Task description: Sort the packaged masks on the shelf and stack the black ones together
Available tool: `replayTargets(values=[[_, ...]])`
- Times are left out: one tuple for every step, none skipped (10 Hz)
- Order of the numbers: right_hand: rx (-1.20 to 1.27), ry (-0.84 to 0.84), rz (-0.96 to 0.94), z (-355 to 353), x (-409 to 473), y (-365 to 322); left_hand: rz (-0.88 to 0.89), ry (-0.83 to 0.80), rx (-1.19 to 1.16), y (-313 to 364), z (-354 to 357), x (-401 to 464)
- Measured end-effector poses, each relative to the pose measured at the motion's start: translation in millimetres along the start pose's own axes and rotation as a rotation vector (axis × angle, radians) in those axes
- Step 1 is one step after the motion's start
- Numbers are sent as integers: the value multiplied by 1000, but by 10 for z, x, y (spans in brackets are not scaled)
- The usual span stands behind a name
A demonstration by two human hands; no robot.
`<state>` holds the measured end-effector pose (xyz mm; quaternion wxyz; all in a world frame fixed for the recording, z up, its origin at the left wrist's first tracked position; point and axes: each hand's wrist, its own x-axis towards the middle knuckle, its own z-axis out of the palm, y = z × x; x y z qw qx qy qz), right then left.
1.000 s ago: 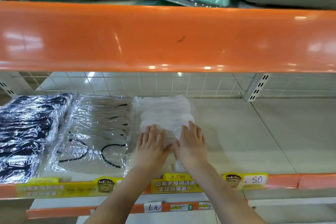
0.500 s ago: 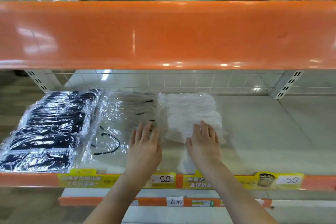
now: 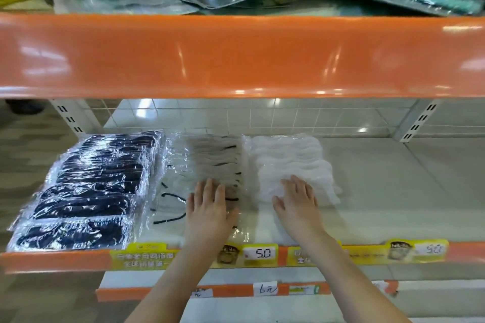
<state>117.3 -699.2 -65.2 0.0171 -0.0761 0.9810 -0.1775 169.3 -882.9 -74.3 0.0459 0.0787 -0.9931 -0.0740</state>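
Black masks [image 3: 86, 191] lie stacked left; flat left hand [image 3: 208, 211] and right hand [image 3: 299, 203] press packs above "5.0" tag [image 3: 261, 253].

Bright overhead light, glare on orange shelf edge [image 3: 236, 55], blurred corners

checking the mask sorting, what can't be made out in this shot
- Head view: the count of black mask packs; overlap and glare hide it.
- Grey-white packs beneath the left hand: mask colour blurred by film.
- White packs: the right hand covers the front one.
- Yellow shelf label: text blurred.
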Motion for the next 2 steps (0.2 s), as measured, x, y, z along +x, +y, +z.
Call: replayTargets(values=[[164, 193, -11, -160, -162, -1, 30, 93, -124, -11, -89, -52], [488, 325, -48, -469, -502, 7, 42, 234, -194, -69, -326, -192]])
